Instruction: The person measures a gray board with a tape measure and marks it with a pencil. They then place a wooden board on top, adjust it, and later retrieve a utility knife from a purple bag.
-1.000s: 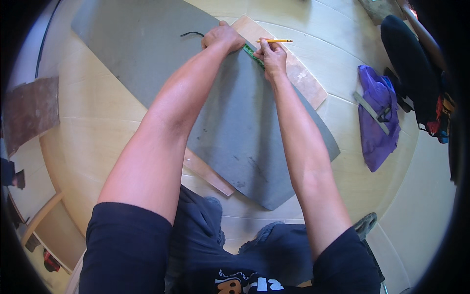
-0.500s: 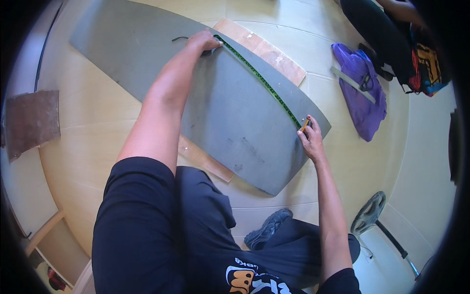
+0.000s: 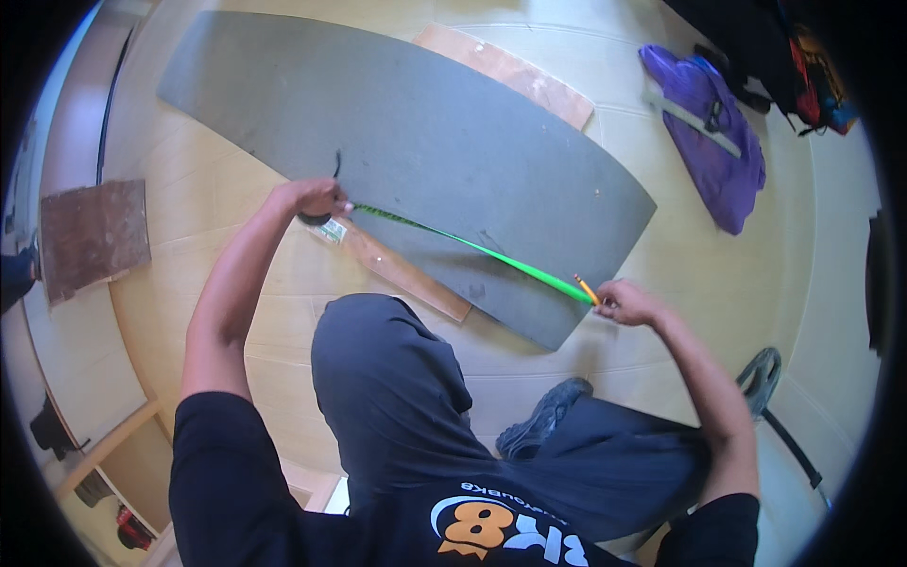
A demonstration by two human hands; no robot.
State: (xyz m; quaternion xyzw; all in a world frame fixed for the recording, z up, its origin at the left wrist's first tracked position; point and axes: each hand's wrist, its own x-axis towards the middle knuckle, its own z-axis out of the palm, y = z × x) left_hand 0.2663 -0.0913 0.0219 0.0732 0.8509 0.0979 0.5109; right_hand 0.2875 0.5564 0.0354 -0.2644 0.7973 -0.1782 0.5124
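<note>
We've got a tape (image 3: 510, 262) pulled out between both hands over the near side of a gray panel (image 3: 425, 123). Left hand (image 3: 319, 197) is at the panel's near edge, fingers curled closed round the tape's dark case (image 3: 315, 219), which is partly hidden under the palm; thumb and forefinger are at the blade where it leaves. A thin black strap (image 3: 337, 163) sticks up past the knuckles. Right hand (image 3: 628, 302) is just off the panel's right edge, thumb and fingers pinched on the blade's far end, with a yellow pencil (image 3: 586, 287) in the same grip, slanting up-left out of the fingers. Blade reads dark and marked by the left hand, plain bright green toward the right, so we see a twist in it. We can't tell whether it touches the panel along the way. Panel lies flat on two pieces: a brown board (image 3: 505, 71) showing past the far edge, and a wood strip (image 3: 406, 274) showing past the near edge, close to the left hand. Right of the panel, well apart, we see a purple cloth (image 3: 718, 175) on the floor (image 3: 605, 156) with a square (image 3: 694, 125) lying across it. Another person's leg (image 3: 742, 42) is beyond that at top right. Our shoe (image 3: 548, 416) is below the panel's near corner.
</note>
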